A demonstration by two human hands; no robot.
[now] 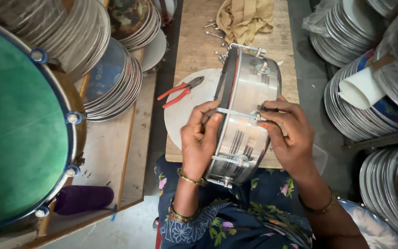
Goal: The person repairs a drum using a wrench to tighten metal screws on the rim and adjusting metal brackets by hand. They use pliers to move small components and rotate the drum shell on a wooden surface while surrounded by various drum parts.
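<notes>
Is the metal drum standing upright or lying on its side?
On its side: the metal drum shows its curved shell upward, held between the left hand and right hand.

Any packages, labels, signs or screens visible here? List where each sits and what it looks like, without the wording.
Printed drum head: left of the wooden bench, topping a stack of discs; round, blue with pale lettering.
Plastic wrapping: top right, over stacked metal discs; clear, crumpled.
White roll: right side, lying on a disc stack; paper-like tube, no print visible.
No signs or screens. The steel drum shell held by both hands shows no label.
</notes>
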